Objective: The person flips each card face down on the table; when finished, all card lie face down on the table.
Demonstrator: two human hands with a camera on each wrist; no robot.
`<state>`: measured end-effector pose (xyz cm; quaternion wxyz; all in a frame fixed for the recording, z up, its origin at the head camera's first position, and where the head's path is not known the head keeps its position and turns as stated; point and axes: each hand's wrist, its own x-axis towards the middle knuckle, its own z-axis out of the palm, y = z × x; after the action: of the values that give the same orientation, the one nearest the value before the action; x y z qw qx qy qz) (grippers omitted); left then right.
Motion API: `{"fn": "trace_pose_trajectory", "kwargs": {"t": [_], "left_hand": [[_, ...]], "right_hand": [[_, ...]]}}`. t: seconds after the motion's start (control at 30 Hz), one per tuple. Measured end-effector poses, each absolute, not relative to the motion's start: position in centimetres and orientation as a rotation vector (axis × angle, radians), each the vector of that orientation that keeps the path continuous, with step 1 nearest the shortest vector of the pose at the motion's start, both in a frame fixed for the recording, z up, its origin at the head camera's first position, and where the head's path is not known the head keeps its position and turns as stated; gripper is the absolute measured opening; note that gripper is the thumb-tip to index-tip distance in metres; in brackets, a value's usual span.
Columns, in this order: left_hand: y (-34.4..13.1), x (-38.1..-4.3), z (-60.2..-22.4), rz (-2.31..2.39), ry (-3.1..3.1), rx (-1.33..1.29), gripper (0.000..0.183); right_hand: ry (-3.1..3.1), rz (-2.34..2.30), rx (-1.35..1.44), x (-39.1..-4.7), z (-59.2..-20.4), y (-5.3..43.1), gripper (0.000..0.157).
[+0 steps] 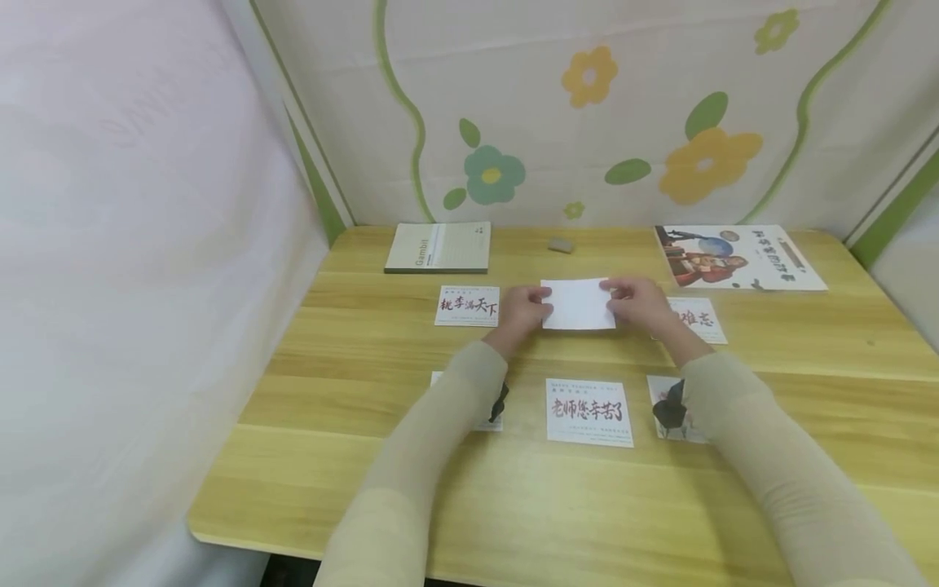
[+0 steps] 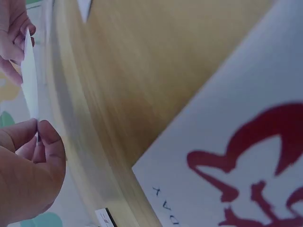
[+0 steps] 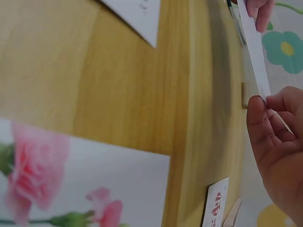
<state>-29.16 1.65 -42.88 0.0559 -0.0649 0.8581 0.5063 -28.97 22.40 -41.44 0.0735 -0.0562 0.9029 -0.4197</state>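
Observation:
A small white card [image 1: 578, 304] is held level with its blank face toward me, over the far middle of the table. At its left edge my left hand [image 1: 521, 310] pinches it between thumb and fingers. The right hand [image 1: 640, 304] pinches the opposite edge in the same way. Both wrist views show the card [image 2: 30, 78] nearly edge-on, raised off the tabletop. Left of the hands lies a card with red characters [image 1: 467, 306]. Another lettered card [image 1: 706, 320] is partly covered by my right hand and wrist.
Nearer me lie a lettered card [image 1: 589, 412], one mostly under the left sleeve, and a pink-flower card [image 3: 128, 175] beside the right sleeve. Along the back of the wooden table [image 1: 352, 350] sit a notebook [image 1: 443, 247], a small grey block [image 1: 561, 244] and an illustrated book [image 1: 741, 258].

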Motion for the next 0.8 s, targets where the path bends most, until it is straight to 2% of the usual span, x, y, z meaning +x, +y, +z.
{"fn": "trace_pose_trajectory", "kwargs": {"t": [0.3, 0.57, 0.8], "left_hand": [[2.8, -28.9, -43.5, 1.139, 2.837, -0.041, 0.027], [3.4, -28.4, -43.2, 1.074, 2.85, -0.042, 0.023], [3.1, -28.3, -42.8, 1.095, 2.828, -0.015, 0.024]], "right_hand": [[2.734, -1.132, -0.246, -29.4, -44.5, 22.4, 0.041], [2.892, -0.834, -0.319, -29.5, -44.3, 21.7, 0.035], [2.912, -0.814, -0.292, -29.1, -43.7, 21.5, 0.037]]}}
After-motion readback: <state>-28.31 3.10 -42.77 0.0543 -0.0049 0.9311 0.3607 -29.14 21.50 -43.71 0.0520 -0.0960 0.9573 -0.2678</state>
